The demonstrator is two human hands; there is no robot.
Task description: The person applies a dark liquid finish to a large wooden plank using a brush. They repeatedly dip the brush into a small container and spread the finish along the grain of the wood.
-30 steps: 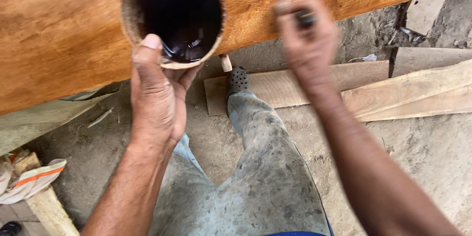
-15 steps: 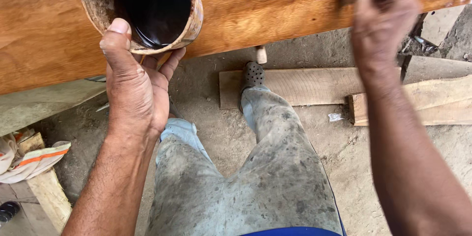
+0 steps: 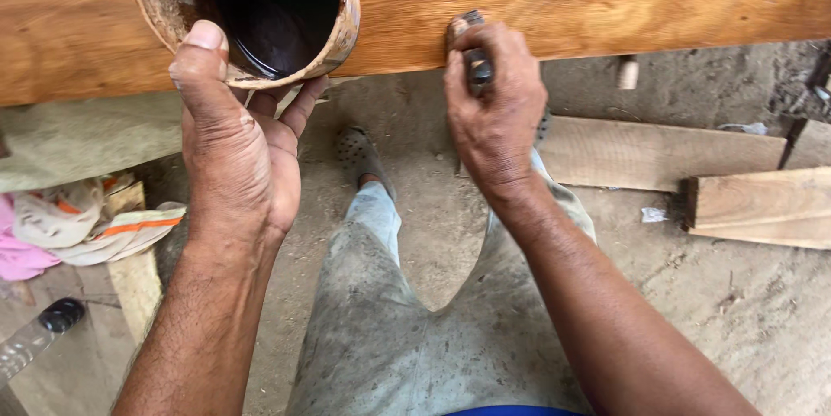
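The left hand (image 3: 229, 152) gripped a round, stained brown can holding dark liquid (image 3: 260, 9), thumb over its near rim and fingers underneath, raised in front of the long, glossy orange-brown wooden beam (image 3: 606, 0). The right hand (image 3: 495, 117) was clenched around a small dark-handled brush (image 3: 476, 65), its tip pressed against the beam's lower edge. Below, pale wooden planks (image 3: 658, 152) lay on the dusty floor (image 3: 762, 312), with crumpled cloths (image 3: 78, 225) at the left.

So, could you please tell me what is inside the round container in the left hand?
The container, held by the left hand, holds a dark glossy liquid low inside. Its bottom is covered by the liquid, and its upper rim is cut off by the frame.
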